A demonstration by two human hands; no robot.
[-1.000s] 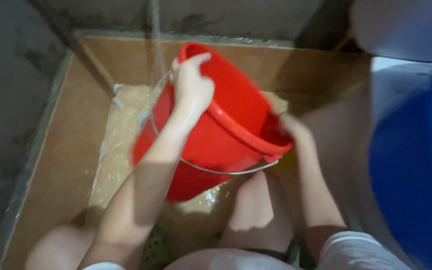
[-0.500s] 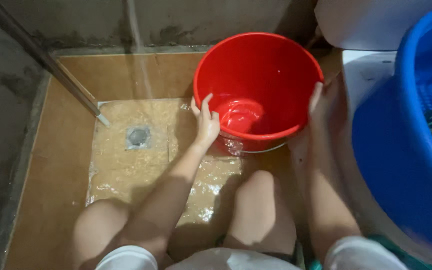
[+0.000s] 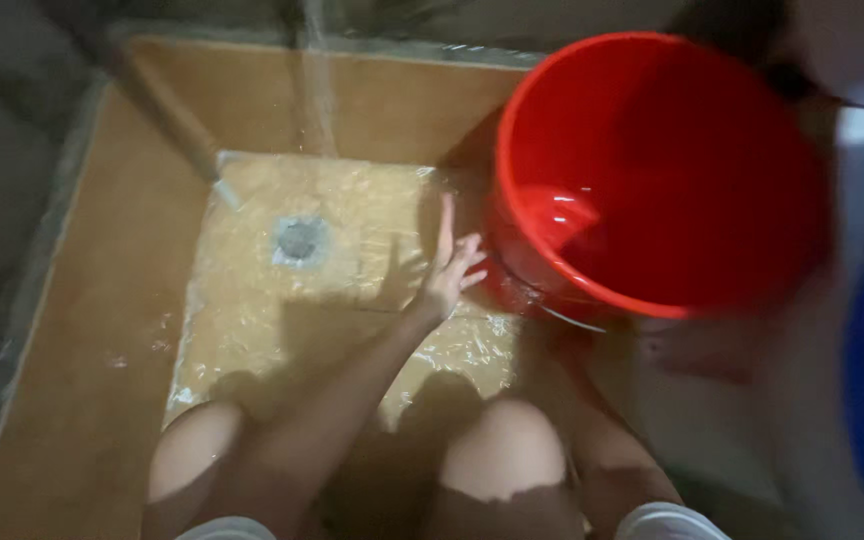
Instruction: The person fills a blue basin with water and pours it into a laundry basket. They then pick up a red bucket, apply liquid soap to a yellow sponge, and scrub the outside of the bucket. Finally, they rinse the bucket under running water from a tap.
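The red bucket (image 3: 682,170) sits upright at the right of the wet floor (image 3: 82,330), a little water pooled inside. The left hand (image 3: 449,265) is spread open just beside its wall, holding nothing. The right hand is hidden behind the bucket. A drain (image 3: 298,238) lies nearby.

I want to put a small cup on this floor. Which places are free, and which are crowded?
Free: the brown floor left of the wet patch, and the strip between the drain and the back wall. Crowded: around the red bucket, where the left hand reaches, and near the knees.
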